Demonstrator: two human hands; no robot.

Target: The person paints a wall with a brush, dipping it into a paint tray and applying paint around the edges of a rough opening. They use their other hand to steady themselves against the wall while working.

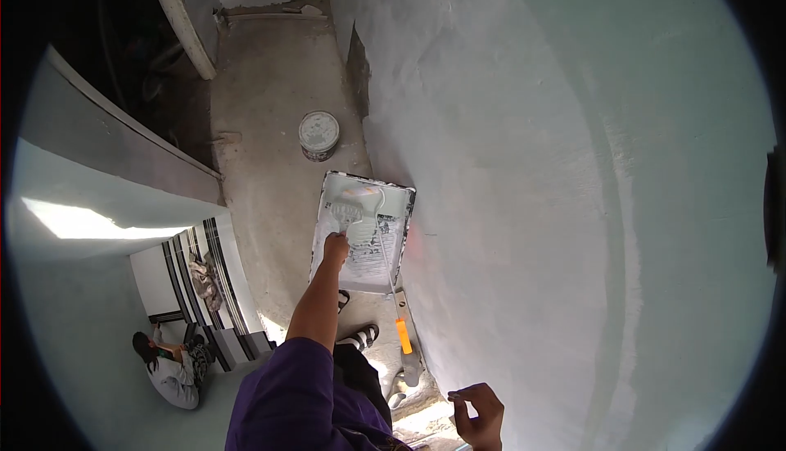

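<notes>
In my left hand (336, 248) is a wide paint brush (345, 213), its bristles over the upper part of a paint tray (360, 276). Pale paint covers much of the tray. A roller with an orange handle (403, 336) lies with its wire frame across the tray's right side and its handle beyond the near edge. My right hand (479, 415) is near the wall at the bottom right, with curled fingers pinched on something small that I cannot make out.
A lidded paint bucket (318, 133) stands on the concrete floor (270, 107) beyond the tray. The painted wall (508, 172) rises at the right. Another person (173, 373) sits by striped steps (233, 275), where a cloth (204, 281) lies. A doorway is at the upper left.
</notes>
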